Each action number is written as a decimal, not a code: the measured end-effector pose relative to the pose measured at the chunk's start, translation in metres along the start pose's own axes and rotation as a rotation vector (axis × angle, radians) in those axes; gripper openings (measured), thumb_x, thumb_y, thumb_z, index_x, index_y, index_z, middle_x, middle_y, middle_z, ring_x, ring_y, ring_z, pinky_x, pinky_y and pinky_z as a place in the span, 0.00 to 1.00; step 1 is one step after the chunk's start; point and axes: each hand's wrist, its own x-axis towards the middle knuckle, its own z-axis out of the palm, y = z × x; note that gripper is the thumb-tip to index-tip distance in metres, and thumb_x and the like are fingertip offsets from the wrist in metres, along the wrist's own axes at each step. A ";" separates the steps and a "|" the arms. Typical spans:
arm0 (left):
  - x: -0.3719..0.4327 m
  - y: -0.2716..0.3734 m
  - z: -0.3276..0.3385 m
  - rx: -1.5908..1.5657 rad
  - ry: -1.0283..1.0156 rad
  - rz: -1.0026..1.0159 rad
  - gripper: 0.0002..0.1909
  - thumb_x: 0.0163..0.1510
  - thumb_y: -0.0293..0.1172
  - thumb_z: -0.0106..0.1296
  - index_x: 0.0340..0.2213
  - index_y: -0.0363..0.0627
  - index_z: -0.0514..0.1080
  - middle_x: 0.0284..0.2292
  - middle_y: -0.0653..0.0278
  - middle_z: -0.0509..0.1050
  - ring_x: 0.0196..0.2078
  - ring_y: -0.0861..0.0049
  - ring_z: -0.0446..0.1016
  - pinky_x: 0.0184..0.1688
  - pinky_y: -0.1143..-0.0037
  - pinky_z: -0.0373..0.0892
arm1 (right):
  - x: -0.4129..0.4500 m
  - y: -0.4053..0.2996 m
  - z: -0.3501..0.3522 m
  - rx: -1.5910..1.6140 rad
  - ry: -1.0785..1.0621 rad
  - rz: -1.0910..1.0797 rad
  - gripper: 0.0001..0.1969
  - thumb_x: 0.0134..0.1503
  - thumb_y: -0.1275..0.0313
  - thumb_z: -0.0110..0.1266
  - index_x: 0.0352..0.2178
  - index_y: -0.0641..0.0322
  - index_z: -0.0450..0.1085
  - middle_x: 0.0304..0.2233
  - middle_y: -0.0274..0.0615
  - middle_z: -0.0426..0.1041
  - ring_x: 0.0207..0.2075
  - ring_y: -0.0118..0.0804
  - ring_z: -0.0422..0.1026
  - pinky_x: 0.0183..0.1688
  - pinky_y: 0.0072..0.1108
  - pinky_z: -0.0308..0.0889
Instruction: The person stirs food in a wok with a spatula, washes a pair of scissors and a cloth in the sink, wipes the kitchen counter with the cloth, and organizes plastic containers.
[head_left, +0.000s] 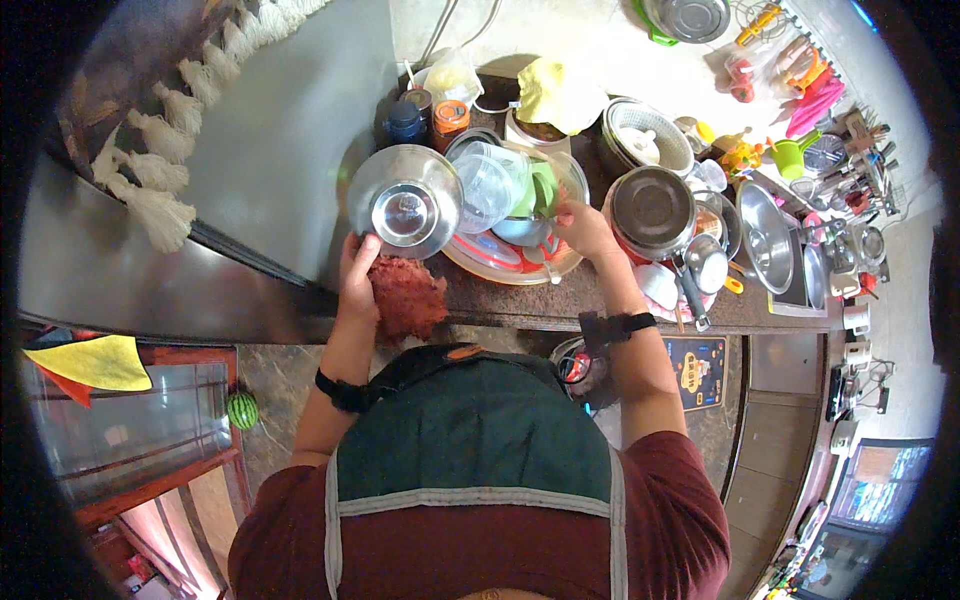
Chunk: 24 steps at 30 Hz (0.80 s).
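Observation:
My left hand grips the rim of a stainless steel bowl, whose ringed base faces me. A reddish-brown cloth hangs beside that hand, below the bowl; whether the fingers pinch it too is unclear. My right hand reaches over the right side of a large round basin, its fingers curled by a green plastic piece; any grip there is hidden. Heaped in the basin are clear plastic containers, a light-blue bowl and red-rimmed lids.
Jars with dark and orange lids stand behind the bowl. On the right are a dark-bottomed pan, a colander, a small saucepan and a large steel basin by the sink. A grey appliance panel borders the left.

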 end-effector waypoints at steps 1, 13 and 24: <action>-0.002 0.005 0.005 -0.048 0.009 -0.019 0.22 0.58 0.37 0.48 0.50 0.36 0.62 0.45 0.58 0.70 0.46 0.71 0.71 0.49 0.70 0.68 | -0.001 0.002 0.000 -0.004 -0.035 -0.043 0.29 0.42 0.68 0.61 0.48 0.63 0.67 0.38 0.54 0.75 0.42 0.48 0.74 0.46 0.32 0.68; -0.009 -0.001 -0.021 -0.084 0.075 -0.116 0.25 0.59 0.47 0.43 0.50 0.42 0.63 0.41 0.60 0.71 0.39 0.68 0.73 0.40 0.67 0.72 | 0.019 0.002 0.022 0.198 0.124 0.078 0.19 0.46 0.68 0.59 0.40 0.66 0.70 0.32 0.52 0.76 0.34 0.50 0.76 0.39 0.34 0.69; -0.013 -0.009 -0.034 -0.078 0.147 -0.083 0.25 0.59 0.47 0.44 0.50 0.40 0.63 0.44 0.59 0.71 0.42 0.67 0.73 0.44 0.65 0.71 | 0.027 -0.017 -0.002 1.046 -0.043 0.024 0.21 0.48 0.79 0.47 0.47 0.66 0.66 0.38 0.38 0.72 0.31 0.25 0.66 0.34 0.17 0.60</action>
